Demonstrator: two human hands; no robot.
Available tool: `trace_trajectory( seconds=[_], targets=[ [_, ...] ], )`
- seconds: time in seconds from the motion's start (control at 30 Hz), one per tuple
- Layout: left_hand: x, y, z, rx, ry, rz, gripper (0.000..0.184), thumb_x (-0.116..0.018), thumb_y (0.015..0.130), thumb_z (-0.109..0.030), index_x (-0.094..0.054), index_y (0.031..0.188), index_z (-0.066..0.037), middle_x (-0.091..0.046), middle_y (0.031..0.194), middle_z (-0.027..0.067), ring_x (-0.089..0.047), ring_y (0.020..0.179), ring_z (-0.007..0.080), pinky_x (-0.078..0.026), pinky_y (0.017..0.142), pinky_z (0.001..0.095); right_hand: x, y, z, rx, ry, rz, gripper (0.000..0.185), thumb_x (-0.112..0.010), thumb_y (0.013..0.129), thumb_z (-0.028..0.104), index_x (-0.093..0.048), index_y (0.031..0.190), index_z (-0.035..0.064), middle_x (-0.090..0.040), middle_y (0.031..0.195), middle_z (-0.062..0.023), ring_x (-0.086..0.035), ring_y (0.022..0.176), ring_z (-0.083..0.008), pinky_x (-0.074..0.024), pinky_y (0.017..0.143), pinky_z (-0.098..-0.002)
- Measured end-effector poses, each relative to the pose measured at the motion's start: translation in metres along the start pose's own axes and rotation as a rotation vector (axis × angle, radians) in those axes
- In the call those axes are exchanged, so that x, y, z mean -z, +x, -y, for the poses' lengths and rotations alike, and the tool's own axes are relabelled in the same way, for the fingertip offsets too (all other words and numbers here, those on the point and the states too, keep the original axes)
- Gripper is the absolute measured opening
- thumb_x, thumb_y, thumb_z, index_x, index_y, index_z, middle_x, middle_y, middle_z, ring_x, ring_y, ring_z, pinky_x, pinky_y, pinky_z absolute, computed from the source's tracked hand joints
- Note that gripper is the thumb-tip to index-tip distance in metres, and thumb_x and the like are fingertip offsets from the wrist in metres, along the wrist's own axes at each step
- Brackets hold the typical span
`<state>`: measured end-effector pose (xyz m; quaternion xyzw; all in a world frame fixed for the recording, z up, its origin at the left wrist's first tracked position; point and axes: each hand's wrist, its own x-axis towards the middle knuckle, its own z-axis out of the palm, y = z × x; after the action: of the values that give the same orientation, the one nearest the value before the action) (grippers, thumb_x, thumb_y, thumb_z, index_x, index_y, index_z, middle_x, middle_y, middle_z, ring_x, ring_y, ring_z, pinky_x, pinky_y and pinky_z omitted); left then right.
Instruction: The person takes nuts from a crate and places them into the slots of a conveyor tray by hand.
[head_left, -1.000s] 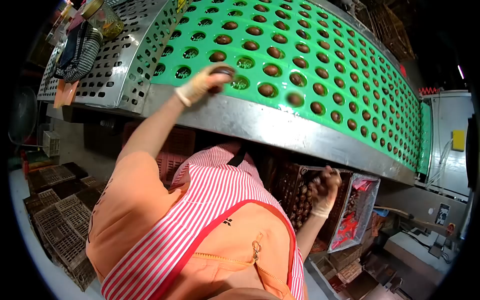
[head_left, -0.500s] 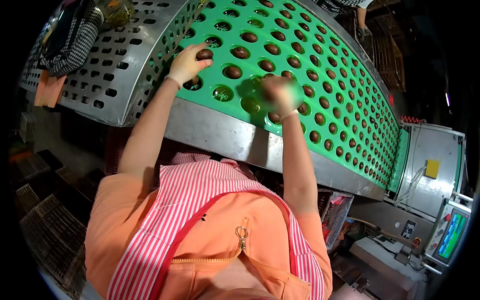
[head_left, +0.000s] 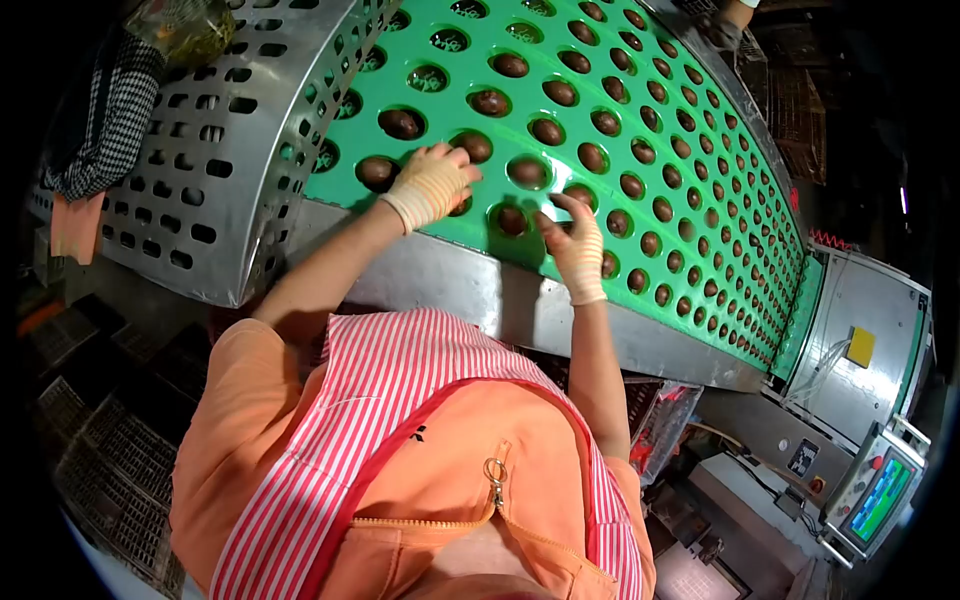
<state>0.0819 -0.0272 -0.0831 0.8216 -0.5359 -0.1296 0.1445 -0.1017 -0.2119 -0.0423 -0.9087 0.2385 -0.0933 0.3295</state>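
Note:
Both my hands are over a green panel [head_left: 545, 92] with rows of round cups, many holding dark brown, egg-shaped pieces. My left hand [head_left: 432, 188], in a ribbed beige glove, has its fingers bent but apart beside a brown egg [head_left: 472, 147]. Another egg is partly hidden below that palm. My right hand [head_left: 576, 250], gloved the same way, has thumb and forefinger spread, with nothing visible between them. Close to its fingertips are an egg [head_left: 580, 196] and, to the left, a second egg [head_left: 511, 219]. Slightly blurred, a further egg [head_left: 528, 172] sits in its cup between my hands.
A perforated metal cover [head_left: 225, 130] borders the panel on the left, and a metal edge [head_left: 470, 275] runs along its near side. At right are a metal box [head_left: 860, 320] and a control screen [head_left: 882, 497]. Another person's hand [head_left: 735, 15] shows top right.
My left hand has moved right and nearer and let go of the egg it held. My right hand has come nearer, its fingers now spread. Near cups that stood empty now hold eggs.

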Motion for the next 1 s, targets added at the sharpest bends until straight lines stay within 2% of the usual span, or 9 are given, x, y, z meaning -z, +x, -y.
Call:
trace_trajectory(
  seconds=[0.03, 0.1, 0.27, 0.43, 0.53, 0.57, 0.7, 0.8, 1.0],
  targets=[
    [0.004, -0.004, -0.004, 0.070, -0.106, -0.073, 0.034, -0.066, 0.082, -0.030, -0.063, 0.116, -0.021, -0.055, 0.119, 0.0020, -0.050, 0.112, 0.0284, -0.043, 0.094, 0.0449, 0.012, 0.001, 0.023, -0.576, 0.584, 0.051, 0.042, -0.070, 0.088, 0.025, -0.056, 0.123, 0.0060, -0.061, 0.102, -0.0083, -0.061, 0.089, -0.0186, -0.0514, 0.072, -0.0335],
    [0.020, -0.006, -0.015, 0.044, -0.185, -0.400, 0.044, -0.066, 0.082, -0.031, -0.059, 0.123, -0.017, -0.054, 0.119, 0.0073, -0.050, 0.111, 0.0306, -0.044, 0.094, 0.0457, 0.023, 0.000, 0.035, -0.637, 0.942, -0.075, 0.045, -0.065, 0.092, 0.032, -0.053, 0.127, 0.0060, -0.059, 0.103, -0.0053, -0.060, 0.093, -0.0139, -0.0517, 0.073, -0.0309],
    [0.007, 0.019, -0.046, -0.266, -0.551, -0.161, 0.056, -0.067, 0.082, -0.023, -0.047, 0.133, -0.009, -0.052, 0.121, 0.0176, -0.054, 0.108, 0.0374, -0.046, 0.096, 0.0442, -0.022, 0.008, 0.043, -0.536, 1.492, 0.190, 0.056, -0.058, 0.095, 0.044, -0.046, 0.136, 0.0085, -0.054, 0.124, -0.0075, -0.055, 0.111, -0.0176, -0.0453, 0.092, -0.0321],
    [0.039, 0.057, 0.017, 0.119, -0.278, -0.510, 0.024, -0.059, 0.082, -0.017, -0.060, 0.104, -0.006, -0.060, 0.102, 0.0145, -0.057, 0.099, 0.0330, -0.050, 0.085, 0.0402, 0.001, -0.010, 0.064, -0.479, 1.276, 0.094, 0.070, -0.064, 0.092, 0.040, -0.038, 0.143, 0.0015, -0.049, 0.134, -0.0178, -0.057, 0.110, -0.0226, -0.0484, 0.091, -0.0317],
    [0.031, 0.058, 0.076, 0.240, 0.039, -0.548, 0.050, -0.057, 0.090, -0.028, -0.046, 0.139, -0.023, -0.045, 0.143, 0.0052, -0.043, 0.128, 0.0343, -0.033, 0.106, 0.0532, 0.018, -0.040, 0.047, -0.524, 1.253, -0.042, 0.061, -0.062, 0.093, 0.033, -0.042, 0.138, -0.0026, -0.052, 0.129, -0.0145, -0.061, 0.104, -0.0227, -0.0504, 0.085, -0.0326],
    [0.026, 0.060, 0.093, 0.319, 0.118, -0.228, 0.053, -0.051, 0.094, -0.038, -0.040, 0.144, -0.028, -0.036, 0.152, 0.0023, -0.033, 0.137, 0.0344, -0.026, 0.111, 0.0551, 0.022, -0.051, 0.042, -0.543, 1.275, -0.095, 0.058, -0.062, 0.094, 0.032, -0.043, 0.137, -0.0026, -0.053, 0.128, -0.0141, -0.061, 0.103, -0.0226, -0.0503, 0.084, -0.0326],
    [0.027, 0.059, 0.086, 0.368, 0.353, -0.096, 0.060, -0.050, 0.093, -0.048, -0.033, 0.148, -0.029, -0.035, 0.151, 0.0058, -0.026, 0.140, 0.0383, -0.024, 0.110, 0.0595, 0.038, -0.107, 0.029, -0.641, 1.252, -0.290, 0.053, -0.059, 0.094, 0.029, -0.046, 0.134, -0.0042, -0.055, 0.124, -0.0147, -0.061, 0.100, -0.0228, -0.0509, 0.082, -0.0325],
    [0.035, 0.064, 0.062, 0.121, 0.404, -0.366, 0.060, -0.053, 0.091, -0.048, -0.043, 0.142, -0.017, -0.040, 0.146, 0.0135, -0.045, 0.126, 0.0389, -0.042, 0.096, 0.0552, 0.041, -0.149, 0.025, -0.690, 1.184, -0.383, 0.050, -0.057, 0.096, 0.026, -0.046, 0.133, -0.0048, -0.058, 0.118, -0.0140, -0.064, 0.093, -0.0215, -0.0515, 0.080, -0.0308],
    [-0.024, 0.061, -0.072, -0.347, 0.309, -0.173, 0.064, -0.052, 0.091, -0.049, -0.035, 0.147, -0.023, -0.032, 0.152, 0.0130, -0.035, 0.133, 0.0441, -0.028, 0.108, 0.0582, 0.010, -0.215, 0.022, -0.714, 1.107, -0.443, 0.040, -0.064, 0.092, 0.019, -0.057, 0.124, -0.0039, -0.063, 0.106, -0.0074, -0.060, 0.093, -0.0147, -0.0495, 0.084, -0.0287]
  ],
)
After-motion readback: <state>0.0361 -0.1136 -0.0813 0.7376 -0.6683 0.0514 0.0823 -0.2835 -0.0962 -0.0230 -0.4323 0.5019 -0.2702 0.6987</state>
